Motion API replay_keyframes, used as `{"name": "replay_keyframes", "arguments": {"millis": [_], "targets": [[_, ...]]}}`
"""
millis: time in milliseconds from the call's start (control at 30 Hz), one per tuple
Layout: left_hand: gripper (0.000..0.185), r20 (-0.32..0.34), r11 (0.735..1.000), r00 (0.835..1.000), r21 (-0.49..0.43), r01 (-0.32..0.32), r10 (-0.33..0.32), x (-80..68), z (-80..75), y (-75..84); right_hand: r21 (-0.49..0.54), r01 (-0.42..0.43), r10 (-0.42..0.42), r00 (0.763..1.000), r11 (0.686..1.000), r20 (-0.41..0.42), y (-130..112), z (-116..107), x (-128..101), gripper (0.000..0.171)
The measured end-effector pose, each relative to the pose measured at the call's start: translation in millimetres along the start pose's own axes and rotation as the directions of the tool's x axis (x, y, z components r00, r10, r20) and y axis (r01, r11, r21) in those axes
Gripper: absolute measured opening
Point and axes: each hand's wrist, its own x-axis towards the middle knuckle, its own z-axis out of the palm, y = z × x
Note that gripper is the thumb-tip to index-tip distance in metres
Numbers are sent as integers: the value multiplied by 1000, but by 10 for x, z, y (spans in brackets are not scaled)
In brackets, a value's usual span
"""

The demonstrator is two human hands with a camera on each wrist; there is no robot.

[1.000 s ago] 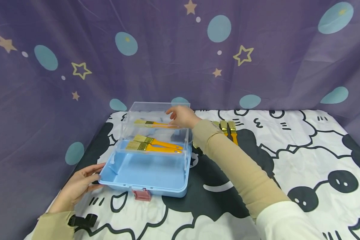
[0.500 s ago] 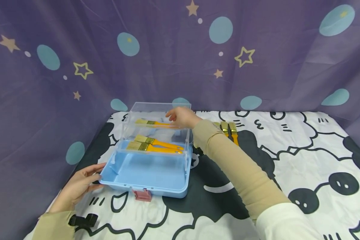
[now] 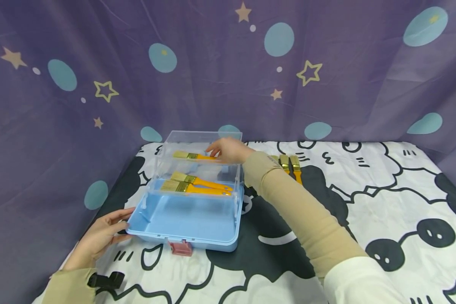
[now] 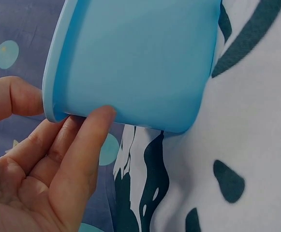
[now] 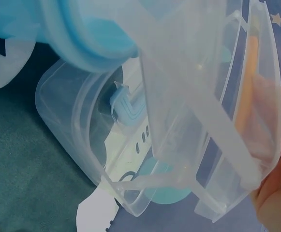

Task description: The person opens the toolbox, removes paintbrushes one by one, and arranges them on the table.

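Note:
My left hand (image 3: pixel 99 238) holds the near left corner of an opened light-blue plastic box (image 3: pixel 190 213), its thumb and fingers at the rim (image 4: pixel 48 96). Above the box rise clear stepped trays (image 3: pixel 182 141) on hinged arms. A flat paintbrush (image 3: pixel 182 155) with a yellow handle lies in the upper tray. My right hand (image 3: pixel 228 150) is at that handle, fingers bent over it; the handle's end is hidden. Through clear plastic in the right wrist view the handle (image 5: pixel 249 79) runs beside my fingers. Two more paintbrushes (image 3: pixel 209 183) lie together in the lower tray.
Several more paintbrushes (image 3: pixel 295 166) lie on the patterned cloth (image 3: pixel 384 177) right of the box, partly behind my right sleeve. A pink latch (image 3: pixel 181 248) hangs at the box's front. A purple curtain (image 3: pixel 213 84) stands behind.
My right hand has lowered slightly, and its fingertips have come down and left toward the upper brush. That brush stays in nearly the same place. My left hand keeps its hold.

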Motion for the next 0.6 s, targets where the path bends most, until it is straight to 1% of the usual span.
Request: {"name": "replay_keyframes", "arguments": {"millis": [233,433,600], "targets": [[59,-6,1000,1000,5,15,-15,8,7,2,-5,52,-52,998,999,24,1,-9,32,38],[59,-3,1000,1000,0,15,-15,9,6,5,-21,47,-46,997,999,54,-3,-25,58,39],[59,-7,1000,1000,1,19,-19,5,6,3,0,35,-35,998,999,52,-5,-18,67,40]]}}
